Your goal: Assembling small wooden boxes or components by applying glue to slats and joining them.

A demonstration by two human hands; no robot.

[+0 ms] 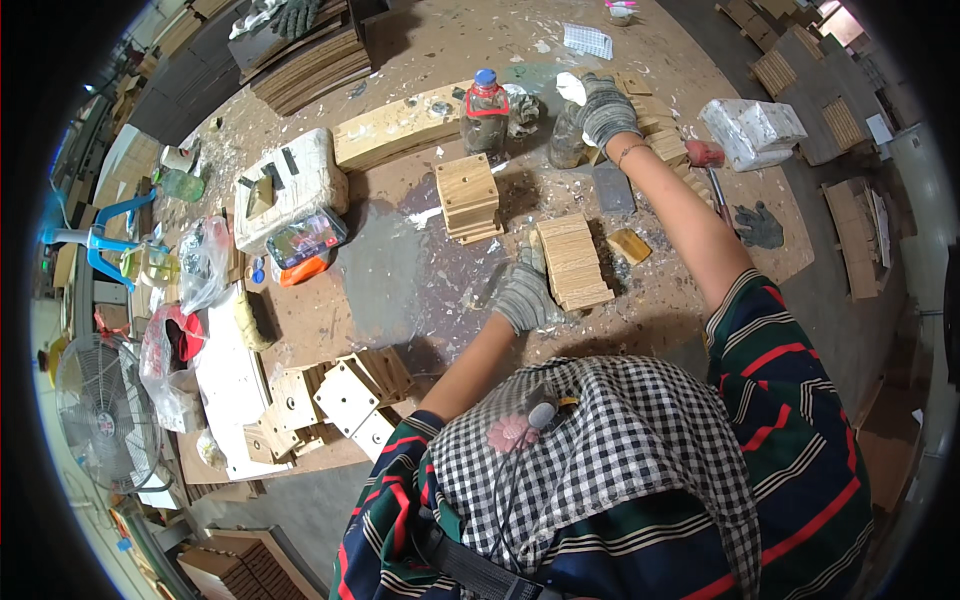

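My left hand, in a grey knit glove, cups the near left corner of a stack of wood-grain plates. Its fingers lie along the stack's left side, with the thumb by the near edge. My right hand, gloved alike, is stretched to the far side of the table, fingers closed. A white lump shows at its thumb side; what it grips is partly hidden. Just below that hand stands a dark bottle, beside rows of small wooden pieces. Another plate stack, with holes, stands to the left.
A grey block and a yellow block lie near the stack. Behind stands a blue-capped bottle. A phone leans on a white foam block. Loose plates pile at near left; a red-headed hammer lies right.
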